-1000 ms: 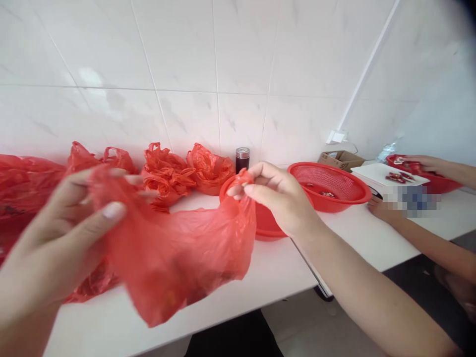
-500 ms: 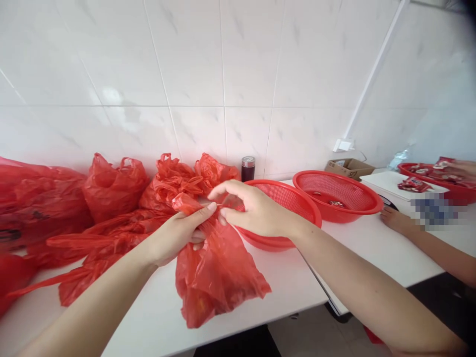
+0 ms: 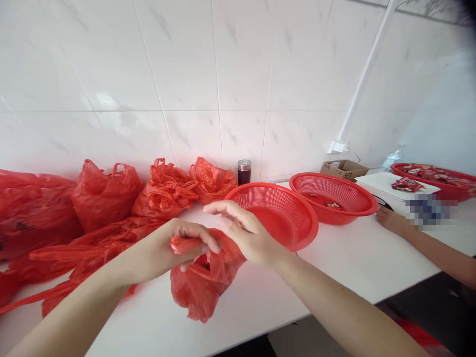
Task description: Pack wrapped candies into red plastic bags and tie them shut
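Observation:
A crumpled red plastic bag (image 3: 201,292) hangs over the front of the white table, between my two hands. My left hand (image 3: 178,245) is closed on its gathered upper part, thumb and fingers pinching the film. My right hand (image 3: 243,230) is at the bag's upper right side with its fingers stretched out. Its fingertips point left, above my left hand's fingers; whether they press on the film I cannot tell. Just behind my right hand stands a red plastic colander basket (image 3: 275,213) with nothing visible inside.
Filled red bags (image 3: 106,193) line the wall at left, with loose red bags (image 3: 100,243) before them. A dark tumbler (image 3: 244,173) stands behind the basket. Rightward are a second basket (image 3: 334,191) holding a few packets, a cardboard box (image 3: 344,169), a white scale (image 3: 375,182) and a co-worker's hand (image 3: 394,218).
The bag has been bunched up shorter and turned. Both hands have moved slightly down, and my right fingers have straightened. The co-worker's other hand has left the far basket.

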`<state>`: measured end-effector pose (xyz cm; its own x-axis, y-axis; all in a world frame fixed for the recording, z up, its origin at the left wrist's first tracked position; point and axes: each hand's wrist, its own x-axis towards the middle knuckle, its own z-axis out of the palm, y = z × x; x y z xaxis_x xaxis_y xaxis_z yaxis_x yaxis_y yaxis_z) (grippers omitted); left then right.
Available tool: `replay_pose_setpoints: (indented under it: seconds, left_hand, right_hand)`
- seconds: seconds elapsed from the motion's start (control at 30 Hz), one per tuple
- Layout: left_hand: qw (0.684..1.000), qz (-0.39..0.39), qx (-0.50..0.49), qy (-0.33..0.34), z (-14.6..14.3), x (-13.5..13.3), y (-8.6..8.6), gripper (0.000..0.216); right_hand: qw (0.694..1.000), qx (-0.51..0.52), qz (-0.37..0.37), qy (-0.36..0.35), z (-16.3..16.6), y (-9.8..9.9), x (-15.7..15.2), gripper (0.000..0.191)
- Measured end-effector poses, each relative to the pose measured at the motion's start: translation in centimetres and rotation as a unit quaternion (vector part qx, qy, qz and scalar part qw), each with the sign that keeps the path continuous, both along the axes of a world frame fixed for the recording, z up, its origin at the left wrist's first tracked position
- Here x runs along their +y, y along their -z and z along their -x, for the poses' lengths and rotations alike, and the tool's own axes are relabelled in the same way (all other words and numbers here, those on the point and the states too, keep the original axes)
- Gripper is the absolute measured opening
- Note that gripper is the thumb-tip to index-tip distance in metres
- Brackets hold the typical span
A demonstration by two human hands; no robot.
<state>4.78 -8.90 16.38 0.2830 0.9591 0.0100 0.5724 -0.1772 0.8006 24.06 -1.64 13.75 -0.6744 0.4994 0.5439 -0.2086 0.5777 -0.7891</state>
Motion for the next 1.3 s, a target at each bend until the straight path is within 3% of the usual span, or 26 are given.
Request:
replay_pose_setpoints:
  seconds: [0.1,0.2,0.3,0.47,0.57,0.63,0.73,0.83,0.93,1.03,1.13,1.3]
  left_hand:
    - [0.985,-0.116,0.112,-0.063,-0.6,-0.2,0.8,0.028]
    - [0.939,-0.265,0.173,-0.136,-1.2,-0.6,2.2,0.034]
    - [0.922,-0.333,0.17,-0.106,-1.2,-1.3,3.3,0.036]
    - [0.929,-0.33,0.151,-0.066,-0.3,-2.4,3.9,0.033]
    - [0.94,-0.299,0.159,-0.047,0.8,-3.0,4.9,0.043]
    - [0.947,-0.263,0.173,-0.068,2.0,-3.8,6.1,0.039]
    - [0.956,-0.197,0.16,-0.145,4.4,-6.1,8.8,0.021]
    - [0.953,-0.173,0.112,-0.222,6.0,-8.9,12.1,0.028]
    - [0.942,-0.159,0.088,-0.282,5.3,-10.5,14.9,0.03]
    - [0.909,-0.2,0.072,-0.359,3.0,-9.6,16.8,0.029]
    - [0.873,-0.267,0.049,-0.404,0.8,-7.0,18.2,0.026]
    - [0.894,-0.223,0.102,-0.376,-0.5,-3.1,19.8,0.027]
  right_hand:
    - [0.995,-0.051,0.088,-0.014,1.3,1.6,1.1,0.031]
    - [0.99,-0.069,0.111,-0.055,1.5,2.6,1.5,0.03]
    - [0.982,-0.099,0.13,-0.094,0.7,2.8,1.3,0.031]
    - [0.982,-0.149,0.084,-0.082,0.2,2.7,0.5,0.022]
    - [0.99,-0.139,0.011,-0.016,0.1,2.9,-0.3,0.019]
    - [0.989,-0.137,-0.053,0.035,-0.6,3.5,-0.7,0.02]
    - [0.98,-0.144,-0.085,0.105,-3.1,5.7,-0.8,0.023]
    - [0.971,-0.168,-0.037,0.164,-6.0,9.1,-0.4,0.024]
    - [0.963,-0.179,0.006,0.203,-6.9,12.2,-0.2,0.024]
    - [0.945,-0.161,0.049,0.279,-5.2,14.2,-0.8,0.025]
    - [0.921,-0.157,0.049,0.354,-2.0,15.1,-2.0,0.026]
    - [0.907,-0.208,-0.033,0.364,1.9,16.0,-2.9,0.032]
